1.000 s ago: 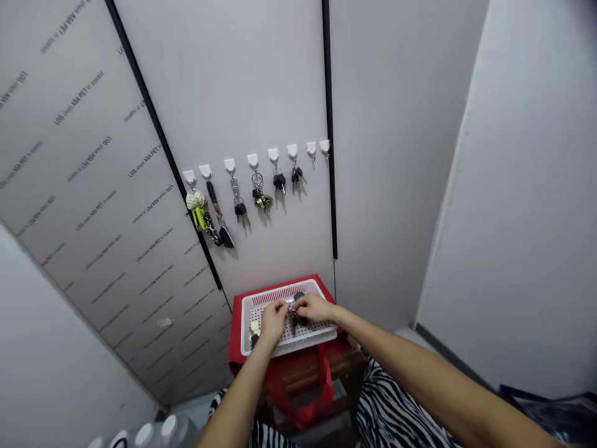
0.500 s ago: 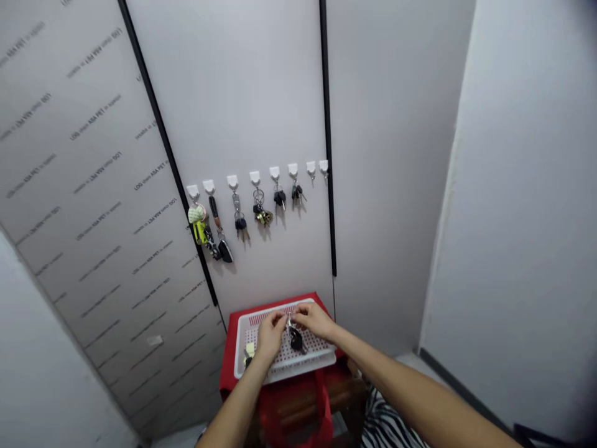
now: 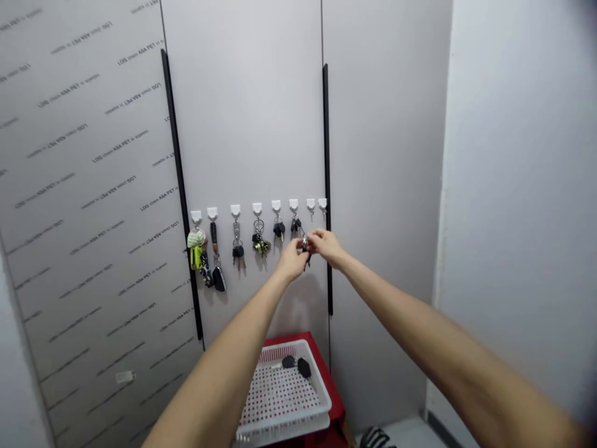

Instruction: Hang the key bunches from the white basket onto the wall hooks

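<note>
My left hand and my right hand meet in front of the grey panel, just below the row of white hooks. Both have fingers closed on a small ring of keys, whose dark heads hang below the fingertips. My fingers partly cover the ring. Directly above are the two rightmost hooks, a white hook and another white hook. A bunch of black-headed keys dangles from the hook just left of them, close to my fingers.
More hooks to the left carry black keys, brass keys, a black fob and a yellow-green keychain. Below stands a white perforated basket on a red cloth, with loose black-headed keys inside. Long black handles flank the panel.
Both hands have risen from above the basket to just under the right-hand hooks, carrying the keys. The camera view has shifted, and loose keys in the basket are now uncovered.
</note>
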`<state>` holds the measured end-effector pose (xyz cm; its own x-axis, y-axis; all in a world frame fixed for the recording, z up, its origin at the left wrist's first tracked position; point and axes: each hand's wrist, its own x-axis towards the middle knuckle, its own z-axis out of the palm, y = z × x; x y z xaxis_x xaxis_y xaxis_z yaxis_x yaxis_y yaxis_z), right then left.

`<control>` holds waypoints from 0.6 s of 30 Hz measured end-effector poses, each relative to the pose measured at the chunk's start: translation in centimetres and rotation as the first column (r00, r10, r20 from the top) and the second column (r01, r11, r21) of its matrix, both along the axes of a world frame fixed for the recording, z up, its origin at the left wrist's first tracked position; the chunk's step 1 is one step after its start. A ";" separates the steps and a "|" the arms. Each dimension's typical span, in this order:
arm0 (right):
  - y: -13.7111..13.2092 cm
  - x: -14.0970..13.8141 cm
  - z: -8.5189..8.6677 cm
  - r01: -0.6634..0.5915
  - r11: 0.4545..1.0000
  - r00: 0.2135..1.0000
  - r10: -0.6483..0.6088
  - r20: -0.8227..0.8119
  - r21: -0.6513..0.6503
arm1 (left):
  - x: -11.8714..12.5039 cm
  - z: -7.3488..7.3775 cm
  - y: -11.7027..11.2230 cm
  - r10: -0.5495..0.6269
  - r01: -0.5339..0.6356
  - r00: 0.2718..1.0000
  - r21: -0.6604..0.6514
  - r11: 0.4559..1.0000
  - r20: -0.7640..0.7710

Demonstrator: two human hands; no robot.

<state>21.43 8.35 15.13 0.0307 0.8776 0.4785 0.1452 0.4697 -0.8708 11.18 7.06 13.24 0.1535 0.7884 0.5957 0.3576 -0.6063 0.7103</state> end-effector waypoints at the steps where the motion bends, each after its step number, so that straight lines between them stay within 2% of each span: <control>1: 0.4 0.3 1.2 0.021 1.000 1.000 -0.020 -0.014 0.023 | 0.4 1.2 0.2 0.027 -0.026 0.999 0.036 0.999 -0.028; 3: 1.1 0.8 3.0 0.063 0.997 0.997 -0.061 -0.042 0.054 | 1.2 3.1 0.5 0.076 -0.069 0.993 0.081 0.994 -0.087; 5: 1.9 1.3 4.2 0.106 0.993 0.993 -0.102 -0.067 0.061 | 2.0 4.3 0.9 0.100 -0.089 0.986 0.090 0.992 -0.132; 9: 3.5 2.2 5.3 0.182 0.983 0.977 -0.178 -0.117 0.026 | 3.0 5.0 1.6 0.156 -0.144 0.967 0.071 0.987 -0.200; 14: 5.4 2.3 5.4 0.242 0.970 0.960 -0.245 -0.136 -0.038 | 2.9 3.9 2.0 0.175 -0.175 0.958 0.019 0.984 -0.226; 18: 6.1 2.2 5.0 0.266 0.962 0.956 -0.271 -0.113 -0.061 | 1.9 1.3 1.7 0.136 -0.152 0.964 -0.055 0.987 -0.228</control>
<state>23.60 14.44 20.09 0.3226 0.8494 0.4177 0.1548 0.3880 -0.9086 13.12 8.72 14.51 0.1579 0.8512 0.5006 0.5915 -0.4874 0.6423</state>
